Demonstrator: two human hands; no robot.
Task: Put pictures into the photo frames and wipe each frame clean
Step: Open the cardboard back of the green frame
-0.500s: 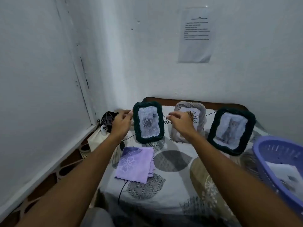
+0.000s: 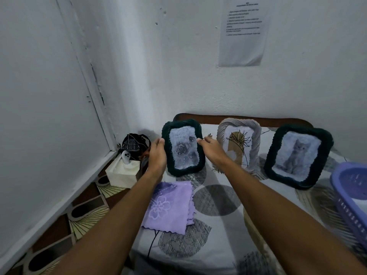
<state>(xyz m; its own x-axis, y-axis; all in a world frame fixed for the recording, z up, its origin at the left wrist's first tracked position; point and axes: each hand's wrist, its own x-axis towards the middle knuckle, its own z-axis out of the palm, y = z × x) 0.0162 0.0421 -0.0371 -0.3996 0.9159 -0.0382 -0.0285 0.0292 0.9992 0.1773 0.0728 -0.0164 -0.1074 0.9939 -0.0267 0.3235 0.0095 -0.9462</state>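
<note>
Dark green, rope-textured frame [image 2: 183,147] standing upright at the left of a row of three on the patterned cloth-covered table [image 2: 218,245], rose picture already behind the glazing. Flanked by both hands: left hand [image 2: 156,155] against the left edge, fingers straight and close together, fingertips touching or nearly touching the upper left border; right hand [image 2: 210,148] against the right edge, fingers extended, thumb tip at the upper right border. No curl around the frame visible on either side; firm grip not confirmed.

Pale grey frame [image 2: 239,143] just beside to the right, line-drawn plant picture inside. Second dark green frame [image 2: 298,157] further right, cat picture inside, near the purple basket [image 2: 349,197] at the table's right edge. Lilac cloth [image 2: 169,208] lying flat and folded in front of the left frame, between the forearms, untouched.

Step in hand, as judged: seating or straightening the left frame; all three pictures loaded, insertion apparently complete. Wiping state of each frame not determinable.

Next move, as judged: steady the frame with one hand, take up the lilac cloth with the other, wipe glazing and border. Light pressure only; a frame standing on a soft cloth surface is liable to tip backward.
</note>
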